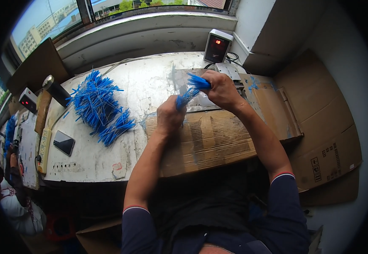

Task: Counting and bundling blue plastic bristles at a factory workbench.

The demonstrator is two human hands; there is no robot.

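Observation:
Above the cardboard-covered part of the bench, my left hand (170, 115) is closed around a bunch of thin blue strands (186, 99), which look like plastic or wire. My right hand (223, 89) is closed just to the right and farther off, with a tuft of blue strands (198, 81) sticking out on its left side. Whether the two bunches are joined cannot be made out. A loose heap of similar strands (94, 100) lies on the white bench to the left, with a smaller bunch (117, 127) at its near right side.
Behind my right hand stand a small metal machine (227, 70) and a box with a red digital display (218, 45). Cardboard (218, 137) covers the bench's near edge. Left are a phone (64, 142), a dark bottle (56, 89) and a power strip (44, 148). Another person (21, 207) sits far left.

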